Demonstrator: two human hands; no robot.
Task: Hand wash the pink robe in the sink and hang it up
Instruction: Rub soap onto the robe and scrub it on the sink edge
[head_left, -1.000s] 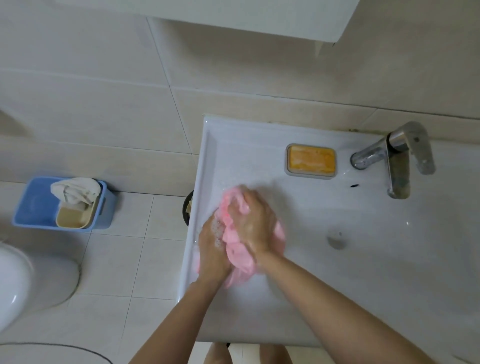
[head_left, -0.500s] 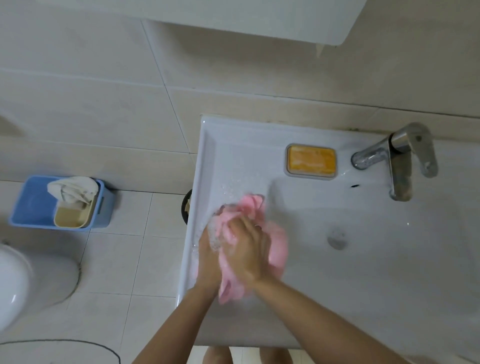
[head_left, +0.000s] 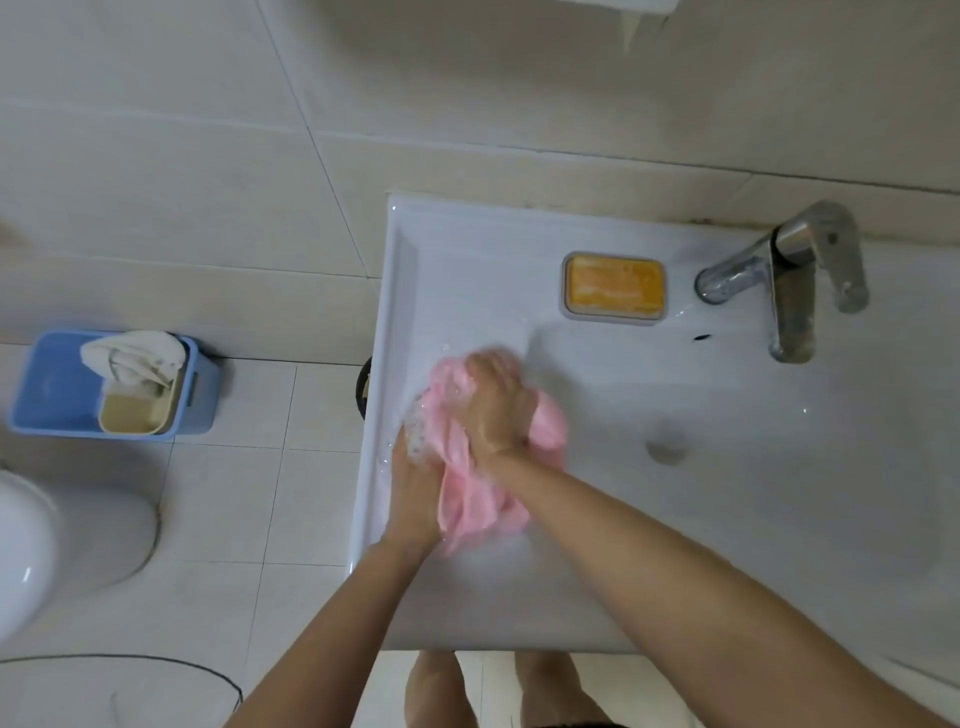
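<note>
Our left hand (head_left: 415, 478) and right hand (head_left: 493, 410): both grips closed round one pink robe (head_left: 467, 499). It's bunched, wet and sudsy, centre frame, at the left side of the sink (head_left: 727, 519). Farther back, upper right: one orange soap bar (head_left: 613, 287), one steel faucet (head_left: 789, 306).

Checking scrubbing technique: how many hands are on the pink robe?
2. The left hand grips the pink robe on its left, by the sink rim; the right hand grips its top.
</note>
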